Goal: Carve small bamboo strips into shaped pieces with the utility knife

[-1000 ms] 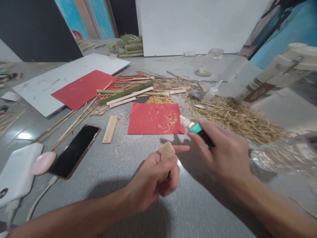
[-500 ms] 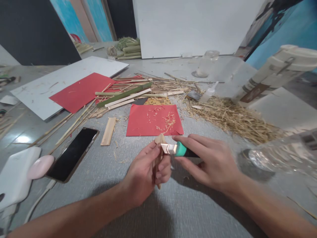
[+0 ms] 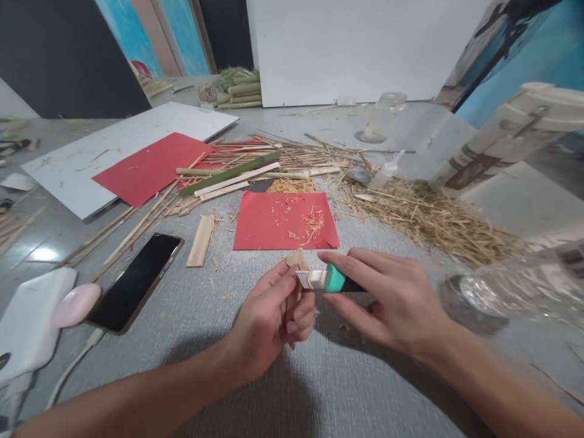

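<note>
My left hand point(image 3: 276, 310) is closed around a narrow wooden strip point(image 3: 297, 258), held upright with its pointed tip showing above the fingers. In my right hand point(image 3: 387, 298) is a utility knife point(image 3: 335, 278) with a green collar and dark handle. Its short blade points left and lies against the strip, close to my left thumb. Just beyond my hands, a red card point(image 3: 278, 225) carries curled wood shavings. A flat piece of wood point(image 3: 200, 241) lies to the left of the card.
A phone point(image 3: 137, 283), a white power bank point(image 3: 39, 322) and a pink oval case point(image 3: 77, 304) are at left. Sticks point(image 3: 228, 176) spread behind the card. Straw point(image 3: 433, 216), a glue bottle point(image 3: 387, 170), a clear plastic bottle point(image 3: 524, 283) and a tall container point(image 3: 506, 137) stand or lie at right.
The knife blade has tilted slightly against the wooden strip, and the strip has turned a little in my left hand. Both hands keep nearly the same place.
</note>
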Action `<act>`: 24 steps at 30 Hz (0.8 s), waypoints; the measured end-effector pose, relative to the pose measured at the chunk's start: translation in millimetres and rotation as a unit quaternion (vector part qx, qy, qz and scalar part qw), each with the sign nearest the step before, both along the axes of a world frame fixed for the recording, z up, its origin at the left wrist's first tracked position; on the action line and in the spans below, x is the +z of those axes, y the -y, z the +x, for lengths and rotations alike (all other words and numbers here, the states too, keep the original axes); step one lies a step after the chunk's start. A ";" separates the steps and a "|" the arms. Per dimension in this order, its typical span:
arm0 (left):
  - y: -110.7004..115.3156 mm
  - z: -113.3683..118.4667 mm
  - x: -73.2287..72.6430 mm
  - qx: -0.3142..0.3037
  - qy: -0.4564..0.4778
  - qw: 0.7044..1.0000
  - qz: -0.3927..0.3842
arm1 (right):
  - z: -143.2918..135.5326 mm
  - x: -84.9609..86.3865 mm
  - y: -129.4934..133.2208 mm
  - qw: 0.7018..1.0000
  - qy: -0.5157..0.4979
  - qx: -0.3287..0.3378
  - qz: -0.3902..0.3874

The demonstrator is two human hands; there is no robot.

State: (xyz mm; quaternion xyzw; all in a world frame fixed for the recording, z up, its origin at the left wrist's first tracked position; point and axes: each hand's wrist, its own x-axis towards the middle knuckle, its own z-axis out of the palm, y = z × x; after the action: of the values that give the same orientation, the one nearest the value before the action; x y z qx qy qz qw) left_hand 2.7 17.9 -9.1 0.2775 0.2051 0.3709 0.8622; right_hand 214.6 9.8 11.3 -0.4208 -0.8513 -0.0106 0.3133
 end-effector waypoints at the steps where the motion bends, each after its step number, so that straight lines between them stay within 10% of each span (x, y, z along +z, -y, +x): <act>1: 0.2 0.0 -0.1 0.001 -0.002 1.000 0.000 | 0.1 0.1 0.1 1.000 0.001 0.000 -0.002; 11: 2.2 -0.2 0.7 0.006 -0.031 0.999 0.011 | 5.5 2.5 -0.5 0.999 0.033 0.005 0.012; 18: 11.6 -3.0 10.8 -0.108 -0.014 0.994 -0.014 | 25.3 8.1 -14.7 0.963 -0.052 -0.244 0.097; 24: 0.6 -4.9 5.8 -0.054 0.016 0.998 -0.024 | 11.6 2.3 -9.6 0.986 -0.066 -0.152 0.036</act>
State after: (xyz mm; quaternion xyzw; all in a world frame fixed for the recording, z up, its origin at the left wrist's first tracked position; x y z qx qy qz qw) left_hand -2.2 17.3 -3.4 0.2615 0.1850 0.3231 0.8905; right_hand 226.2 19.4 13.6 -0.5331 -0.7540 -0.0612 0.3788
